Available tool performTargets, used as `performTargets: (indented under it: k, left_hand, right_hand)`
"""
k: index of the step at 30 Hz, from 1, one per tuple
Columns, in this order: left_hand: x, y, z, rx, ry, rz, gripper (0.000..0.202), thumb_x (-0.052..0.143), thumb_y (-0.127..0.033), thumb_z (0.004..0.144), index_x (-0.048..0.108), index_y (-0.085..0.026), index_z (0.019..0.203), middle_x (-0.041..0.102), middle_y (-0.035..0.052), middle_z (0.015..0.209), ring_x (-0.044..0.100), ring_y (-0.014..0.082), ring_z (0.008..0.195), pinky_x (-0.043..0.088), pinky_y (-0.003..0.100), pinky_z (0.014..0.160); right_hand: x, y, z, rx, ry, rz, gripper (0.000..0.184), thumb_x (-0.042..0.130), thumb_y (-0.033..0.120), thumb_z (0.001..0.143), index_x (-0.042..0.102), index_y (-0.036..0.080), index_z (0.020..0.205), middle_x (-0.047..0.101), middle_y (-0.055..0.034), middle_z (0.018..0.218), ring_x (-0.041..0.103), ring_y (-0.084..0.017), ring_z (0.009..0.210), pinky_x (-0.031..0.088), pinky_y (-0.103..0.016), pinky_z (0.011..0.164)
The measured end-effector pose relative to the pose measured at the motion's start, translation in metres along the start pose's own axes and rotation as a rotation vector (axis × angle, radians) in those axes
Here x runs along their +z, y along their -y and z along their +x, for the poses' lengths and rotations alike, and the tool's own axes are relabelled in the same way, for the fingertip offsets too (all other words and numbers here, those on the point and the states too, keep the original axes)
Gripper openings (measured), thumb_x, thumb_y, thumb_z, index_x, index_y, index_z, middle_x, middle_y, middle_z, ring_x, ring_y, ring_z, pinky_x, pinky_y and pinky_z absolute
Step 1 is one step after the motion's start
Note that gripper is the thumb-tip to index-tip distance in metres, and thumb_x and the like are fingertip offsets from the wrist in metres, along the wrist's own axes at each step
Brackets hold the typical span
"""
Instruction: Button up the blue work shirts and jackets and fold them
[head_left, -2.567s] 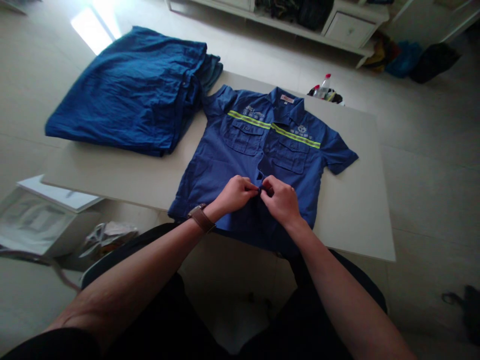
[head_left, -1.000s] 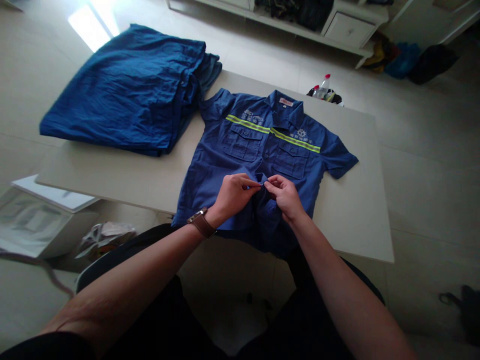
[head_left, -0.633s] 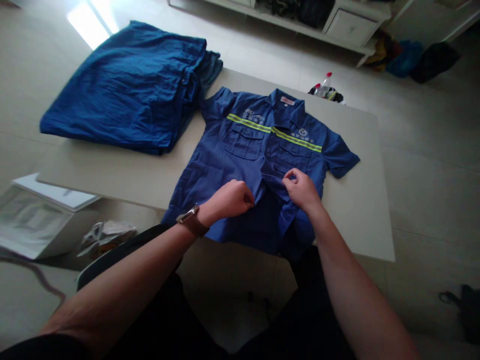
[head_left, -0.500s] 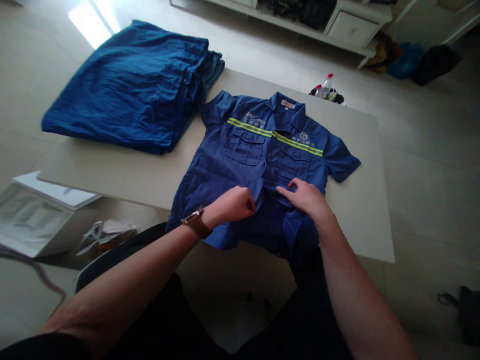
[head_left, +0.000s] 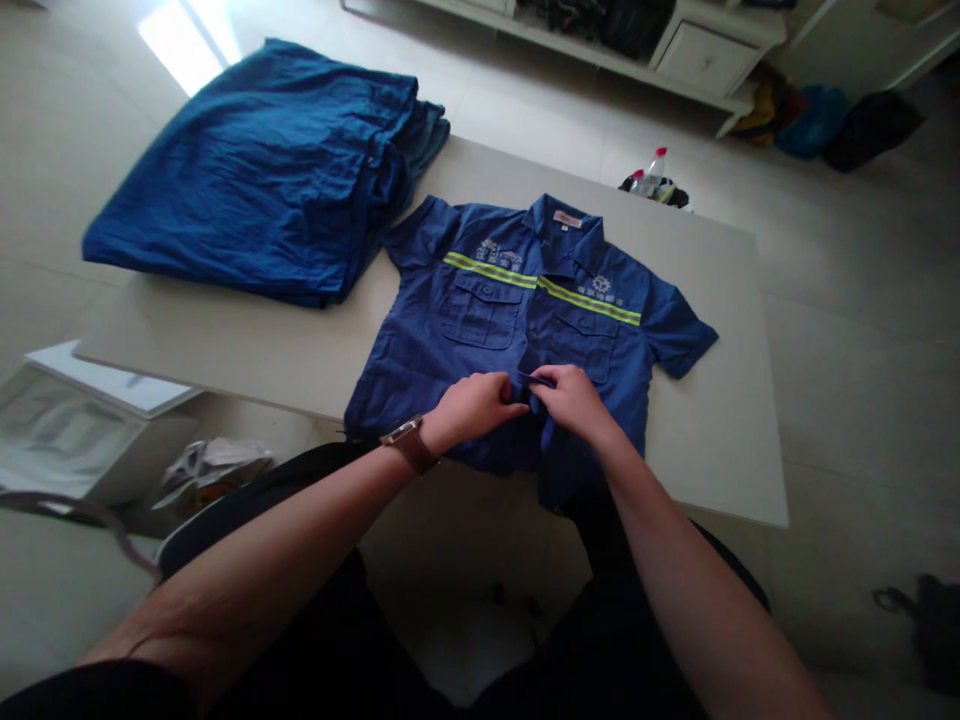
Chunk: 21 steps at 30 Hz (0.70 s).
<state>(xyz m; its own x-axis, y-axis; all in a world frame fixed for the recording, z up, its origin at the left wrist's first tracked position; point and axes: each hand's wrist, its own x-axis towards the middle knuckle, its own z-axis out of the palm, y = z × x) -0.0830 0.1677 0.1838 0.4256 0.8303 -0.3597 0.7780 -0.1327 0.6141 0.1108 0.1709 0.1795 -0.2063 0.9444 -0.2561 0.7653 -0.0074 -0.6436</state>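
A blue short-sleeved work shirt (head_left: 480, 330) with a yellow reflective stripe lies face up on the pale table (head_left: 712, 440), collar away from me, its hem hanging over the near edge. My left hand (head_left: 472, 405), with a brown watch on the wrist, pinches the shirt's left front edge at the placket. My right hand (head_left: 574, 400) pinches the right front edge. The fingertips of both hands meet at the middle of the placket, below the chest pockets.
A stack of folded blue garments (head_left: 255, 170) covers the table's far left corner. Bottles (head_left: 651, 178) stand beyond the far edge. A white box (head_left: 82, 420) sits on the floor at left, and a white shelf unit (head_left: 697, 55) stands at the back.
The hands parted for a moment, the right one flat on the shirt front, and have come together again at the placket. The shirt has shifted slightly nearer to me.
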Motion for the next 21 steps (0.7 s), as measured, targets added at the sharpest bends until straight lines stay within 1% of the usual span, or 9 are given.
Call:
performTargets:
  k: [3, 5, 7, 10, 14, 17, 21]
  left_hand:
    - [0.003, -0.001, 0.003, 0.033, -0.135, -0.082, 0.029, 0.069, -0.048, 0.089, 0.066, -0.020, 0.096, 0.073, 0.0043, 0.092, 0.066, 0.0191, 0.080, 0.043, 0.028, 0.066]
    - [0.004, 0.000, 0.004, 0.063, -0.209, -0.081, 0.025, 0.070, -0.042, 0.090, 0.064, -0.020, 0.100, 0.073, 0.0047, 0.095, 0.066, 0.0198, 0.085, 0.044, 0.028, 0.069]
    - [0.005, 0.001, 0.004, 0.092, -0.248, -0.057, 0.022, 0.069, -0.036, 0.092, 0.063, -0.019, 0.103, 0.072, 0.0056, 0.099, 0.067, 0.0206, 0.089, 0.047, 0.029, 0.073]
    - [0.005, 0.001, 0.003, 0.133, -0.236, -0.016, 0.017, 0.067, -0.031, 0.094, 0.063, -0.018, 0.105, 0.072, 0.0065, 0.101, 0.067, 0.0211, 0.092, 0.048, 0.030, 0.078]
    - [0.002, 0.000, 0.000, 0.180, -0.191, 0.038, 0.011, 0.061, -0.024, 0.097, 0.066, -0.015, 0.100, 0.072, 0.0081, 0.095, 0.067, 0.0209, 0.090, 0.050, 0.031, 0.080]
    - [0.002, 0.001, 0.000, 0.184, -0.168, 0.043, 0.013, 0.058, -0.021, 0.097, 0.069, -0.015, 0.094, 0.072, 0.0088, 0.092, 0.067, 0.0204, 0.088, 0.050, 0.031, 0.081]
    - [0.003, 0.001, -0.001, 0.181, -0.172, 0.072, 0.016, 0.056, -0.021, 0.098, 0.070, -0.014, 0.093, 0.073, 0.0107, 0.094, 0.067, 0.0216, 0.090, 0.051, 0.033, 0.084]
  right_hand:
    - [-0.004, -0.002, 0.002, -0.025, 0.030, 0.190, 0.017, 0.062, 0.027, 0.085, 0.075, 0.017, 0.081, 0.072, -0.0021, 0.076, 0.064, -0.018, 0.076, 0.042, -0.027, 0.070]
    - [-0.004, -0.003, 0.002, -0.026, 0.033, 0.267, 0.018, 0.063, 0.031, 0.083, 0.074, 0.017, 0.078, 0.069, -0.0011, 0.072, 0.061, -0.017, 0.072, 0.041, -0.026, 0.068]
    - [-0.003, -0.004, 0.003, -0.023, 0.037, 0.312, 0.018, 0.064, 0.032, 0.081, 0.073, 0.017, 0.077, 0.067, -0.0009, 0.071, 0.059, -0.016, 0.071, 0.041, -0.027, 0.068]
    - [-0.002, -0.006, 0.003, -0.019, 0.045, 0.348, 0.020, 0.064, 0.034, 0.079, 0.074, 0.017, 0.078, 0.067, -0.0012, 0.072, 0.058, -0.017, 0.071, 0.041, -0.027, 0.069]
    - [0.002, -0.008, 0.004, -0.013, 0.058, 0.359, 0.022, 0.064, 0.034, 0.080, 0.077, 0.017, 0.082, 0.069, -0.0022, 0.074, 0.059, -0.017, 0.071, 0.043, -0.028, 0.070]
    - [0.005, -0.008, 0.005, -0.022, 0.048, 0.343, 0.021, 0.063, 0.031, 0.080, 0.078, 0.017, 0.083, 0.072, -0.0034, 0.078, 0.062, -0.019, 0.075, 0.046, -0.029, 0.072]
    - [0.008, -0.008, 0.007, -0.025, 0.034, 0.339, 0.019, 0.064, 0.029, 0.078, 0.078, 0.018, 0.084, 0.075, -0.0040, 0.083, 0.065, -0.020, 0.080, 0.049, -0.030, 0.076]
